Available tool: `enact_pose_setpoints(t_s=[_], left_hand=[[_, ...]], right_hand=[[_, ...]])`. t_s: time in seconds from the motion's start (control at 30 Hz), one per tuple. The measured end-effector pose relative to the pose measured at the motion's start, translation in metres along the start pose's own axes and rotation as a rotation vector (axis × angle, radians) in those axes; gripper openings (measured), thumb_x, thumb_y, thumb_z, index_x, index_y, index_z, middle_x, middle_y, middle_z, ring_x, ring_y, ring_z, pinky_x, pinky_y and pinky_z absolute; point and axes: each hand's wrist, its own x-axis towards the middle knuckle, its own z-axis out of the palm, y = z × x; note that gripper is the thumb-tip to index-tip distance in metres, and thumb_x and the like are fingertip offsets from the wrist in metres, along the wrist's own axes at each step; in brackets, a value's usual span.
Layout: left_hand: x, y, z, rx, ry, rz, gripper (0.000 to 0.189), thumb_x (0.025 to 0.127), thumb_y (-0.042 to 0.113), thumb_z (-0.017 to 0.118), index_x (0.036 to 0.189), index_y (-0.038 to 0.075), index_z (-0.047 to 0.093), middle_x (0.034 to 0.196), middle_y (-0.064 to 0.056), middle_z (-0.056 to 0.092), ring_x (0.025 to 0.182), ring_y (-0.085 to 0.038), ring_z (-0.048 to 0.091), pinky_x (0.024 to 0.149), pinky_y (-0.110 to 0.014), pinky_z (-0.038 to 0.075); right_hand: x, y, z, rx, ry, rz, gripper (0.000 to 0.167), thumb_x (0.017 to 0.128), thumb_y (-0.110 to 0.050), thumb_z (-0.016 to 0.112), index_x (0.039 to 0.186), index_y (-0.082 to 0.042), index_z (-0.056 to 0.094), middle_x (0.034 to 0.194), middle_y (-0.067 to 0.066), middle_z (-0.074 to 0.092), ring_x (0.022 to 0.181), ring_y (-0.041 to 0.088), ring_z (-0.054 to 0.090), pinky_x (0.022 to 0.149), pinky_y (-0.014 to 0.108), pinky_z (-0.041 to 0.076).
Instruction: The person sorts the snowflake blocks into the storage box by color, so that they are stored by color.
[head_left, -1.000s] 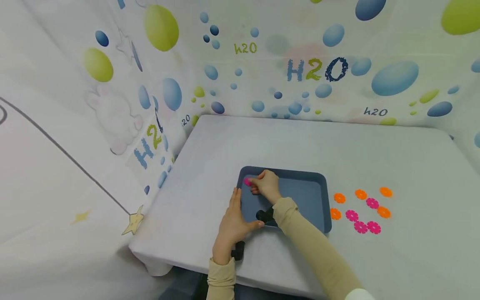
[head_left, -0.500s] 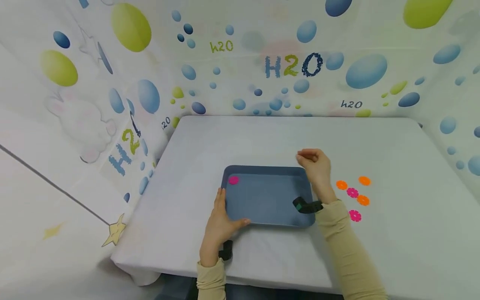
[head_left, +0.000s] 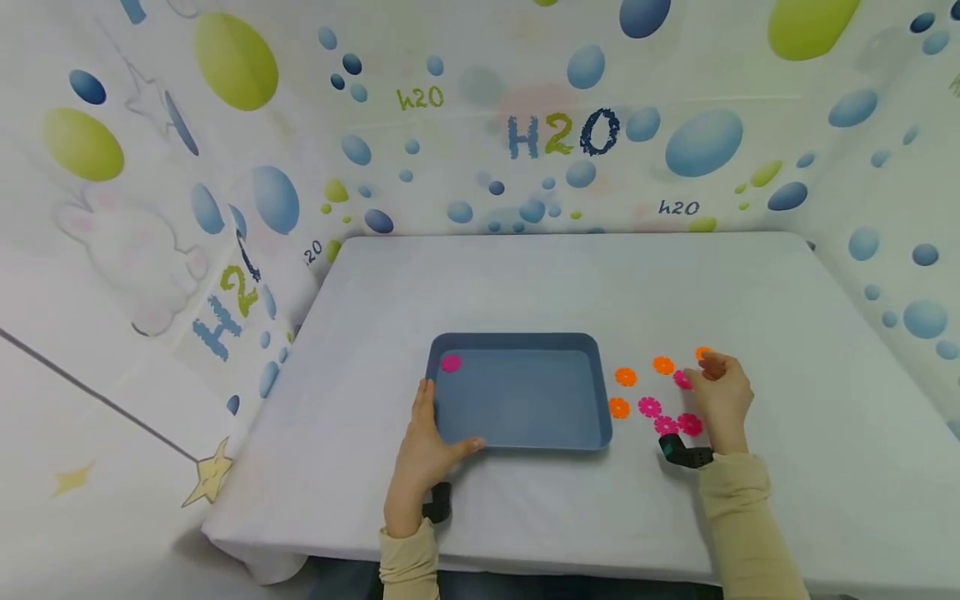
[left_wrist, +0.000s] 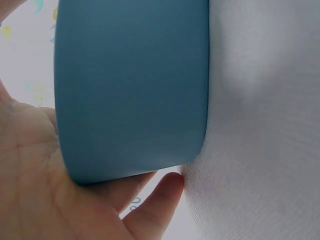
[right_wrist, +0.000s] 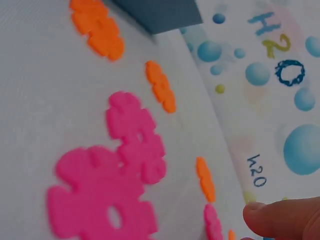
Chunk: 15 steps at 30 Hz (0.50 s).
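Note:
A blue-grey rectangular tray (head_left: 517, 340) stands on the table. My left hand (head_left: 427, 446) rests against its near left corner, fingers extended along the left side and thumb along the front. In the left wrist view the tray's wall (left_wrist: 132, 90) lies against the palm. One pink flower-shaped piece (head_left: 451, 363) lies inside the tray's far left corner. My right hand (head_left: 723, 396) is over the scattered flower pieces, fingers bent, fingertips right by a pink piece (head_left: 681, 379) and an orange piece (head_left: 702, 352). In the right wrist view a finger (right_wrist: 280, 220) shows beside these pieces, holding nothing visible.
More orange flower pieces (head_left: 626, 377) and pink flower pieces (head_left: 649, 407) lie flat between the tray and my right hand, two pink ones almost touching. A white cloth (head_left: 570, 275) covers the table. A printed curtain (head_left: 450, 150) hangs behind and along the sides.
My right hand has let go of the pink piece in the tray and moved right, out to the loose flower pieces. The left hand stays at the tray corner. The head view has turned right.

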Motion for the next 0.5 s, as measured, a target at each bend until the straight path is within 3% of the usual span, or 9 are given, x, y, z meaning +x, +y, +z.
enact_pose_setpoints(t_s=[0.13,0.3,0.5], left_hand=[[0.0,-0.001,-0.001,-0.005,-0.006,0.002,0.114,0.075,0.033,0.084,0.156,0.005,0.008,0.164,-0.016,0.006,0.147,-0.043,0.018,0.112,-0.06,0.029],[0.001,-0.002,0.0,-0.006,-0.009,-0.006,0.114,0.075,0.032,0.084,0.156,0.006,0.008,0.164,-0.015,0.004,0.148,-0.042,0.017,0.113,-0.059,0.028],[0.001,-0.002,0.0,0.002,-0.004,-0.001,0.114,0.075,0.033,0.084,0.156,0.005,0.009,0.164,-0.015,0.005,0.148,-0.042,0.016,0.113,-0.059,0.028]], right_hand=[[-0.001,0.013,0.004,-0.056,-0.047,-0.03,0.056,0.09,-0.01,0.061,0.14,0.003,0.042,0.135,0.028,0.052,0.125,0.04,0.049,0.104,0.048,0.041],[0.001,0.016,0.01,-0.111,-0.035,-0.108,0.058,0.087,-0.007,0.062,0.14,0.005,0.041,0.133,0.03,0.052,0.123,0.043,0.05,0.103,0.054,0.038],[0.004,0.012,0.012,-0.168,-0.062,-0.126,0.054,0.088,-0.005,0.06,0.139,0.003,0.045,0.132,0.029,0.054,0.118,0.043,0.053,0.101,0.055,0.039]])
